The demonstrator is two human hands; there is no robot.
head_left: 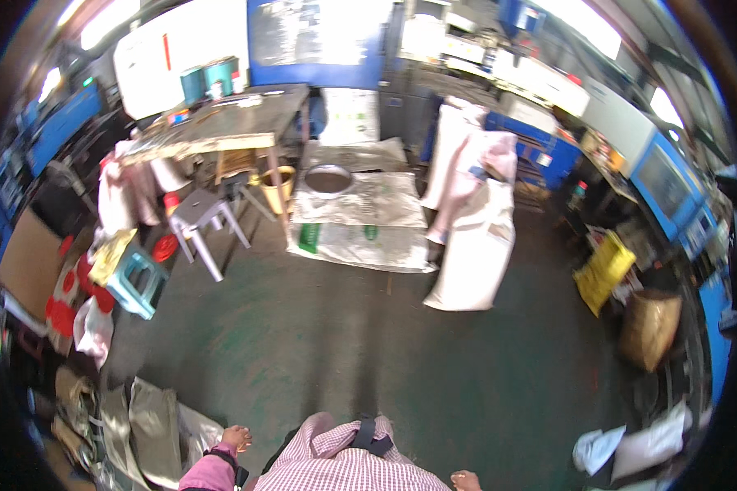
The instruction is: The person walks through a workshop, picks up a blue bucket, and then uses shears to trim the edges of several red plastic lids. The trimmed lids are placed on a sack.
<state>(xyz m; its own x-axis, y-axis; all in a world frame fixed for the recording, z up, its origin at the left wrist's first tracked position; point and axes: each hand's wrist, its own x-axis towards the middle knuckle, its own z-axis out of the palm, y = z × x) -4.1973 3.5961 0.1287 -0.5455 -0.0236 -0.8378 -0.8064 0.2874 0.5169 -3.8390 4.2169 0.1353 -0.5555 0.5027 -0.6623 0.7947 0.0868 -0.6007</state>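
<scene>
My left hand point(237, 439) hangs beside my body at the lower edge, below a pink sleeve with a dark band at the wrist. Its fingers are loosely bent and apart, with nothing seen in them. Grey-brown sacks point(154, 425) lie on the floor close to its left. Only the top of my right hand point(466, 480) shows at the lower edge, so its grip is hidden. Between the hands is my checked pink garment point(348, 468). Neither hand visibly touches anything around it.
Ahead, a round pan point(329, 180) sits on flattened sacks point(368, 245). Tall white sacks point(475, 254) stand right of them. A worktable point(246, 123), grey stool point(201, 213) and teal stool point(137, 282) are at left. A brown sack point(651, 327) and yellow bag point(604, 272) line the right.
</scene>
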